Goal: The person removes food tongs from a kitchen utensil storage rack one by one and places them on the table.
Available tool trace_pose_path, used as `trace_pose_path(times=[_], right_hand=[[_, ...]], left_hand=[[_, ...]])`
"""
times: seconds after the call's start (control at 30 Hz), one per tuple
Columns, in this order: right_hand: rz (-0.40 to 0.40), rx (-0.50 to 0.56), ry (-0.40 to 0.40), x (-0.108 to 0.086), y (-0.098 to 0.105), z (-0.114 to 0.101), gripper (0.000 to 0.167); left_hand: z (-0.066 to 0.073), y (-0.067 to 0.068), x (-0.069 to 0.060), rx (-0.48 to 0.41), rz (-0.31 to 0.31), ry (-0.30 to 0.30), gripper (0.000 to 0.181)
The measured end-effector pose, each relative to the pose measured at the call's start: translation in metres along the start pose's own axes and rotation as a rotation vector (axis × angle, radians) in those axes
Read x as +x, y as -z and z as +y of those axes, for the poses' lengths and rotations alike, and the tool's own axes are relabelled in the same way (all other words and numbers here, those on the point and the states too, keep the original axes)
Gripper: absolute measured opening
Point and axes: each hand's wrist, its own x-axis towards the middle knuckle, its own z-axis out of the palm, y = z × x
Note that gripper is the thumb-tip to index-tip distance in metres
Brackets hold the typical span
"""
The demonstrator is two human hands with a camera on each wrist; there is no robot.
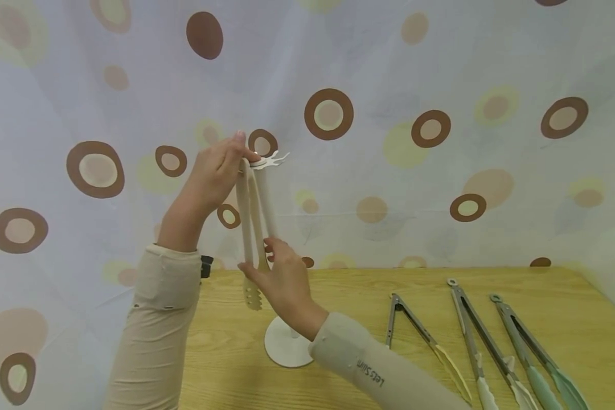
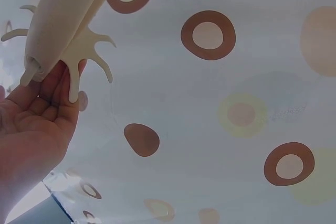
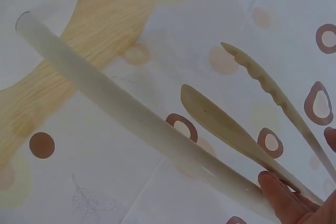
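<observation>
A white utensil stand has a round base point(image 1: 287, 344), a slim pole point(image 3: 131, 116) and a top ring of hooks point(image 2: 86, 48). Cream tongs point(image 1: 251, 213) hang heads down beside the pole, their hinged end at the hooks. My left hand point(image 1: 212, 173) is at the top, its bent fingers holding the hook ring next to the tongs' end; the exact contact is partly hidden. Lower down, my right hand point(image 1: 287, 279) grips the tongs' arms between thumb and fingers. One slotted head point(image 1: 252, 295) shows below it. Both heads show apart in the right wrist view.
On the wooden table point(image 1: 225, 353), to the right, lie yellow-tipped tongs point(image 1: 420, 327), white-tipped tongs point(image 1: 484, 336) and green-tipped tongs point(image 1: 533, 341). A pale spotted curtain point(image 1: 369, 74) hangs behind the table.
</observation>
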Motion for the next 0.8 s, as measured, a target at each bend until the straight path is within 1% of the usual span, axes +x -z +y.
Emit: trace_pose_path(times=[0.17,0.23,0.3,0.43,0.57,0.8], right_hand=[[-0.016,-0.013,-0.018,0.0011,-0.0025,0.0002,0.055],[-0.017,-0.007,-0.017,0.0015,-0.0034,0.0012,0.053],[-0.019,0.021,-0.008,0.0014,-0.004,0.0025,0.049],[-0.03,0.124,0.024,-0.0007,-0.0038,0.0052,0.038],[-0.029,0.192,0.043,-0.0033,-0.0029,0.0074,0.035],[-0.047,0.245,0.063,-0.006,-0.0026,0.0071,0.037]], left_hand=[[-0.0001,-0.0012,0.001,-0.002,-0.001,0.0,0.059],[0.0,-0.0013,0.0011,-0.001,-0.004,0.0,0.059],[0.0004,-0.0012,0.001,-0.004,-0.004,0.004,0.06],[0.0017,0.0001,0.0003,-0.02,-0.001,0.009,0.061],[0.0024,0.0013,-0.0007,-0.031,-0.007,0.016,0.062],[0.003,0.0026,-0.0002,-0.031,-0.021,0.03,0.063]])
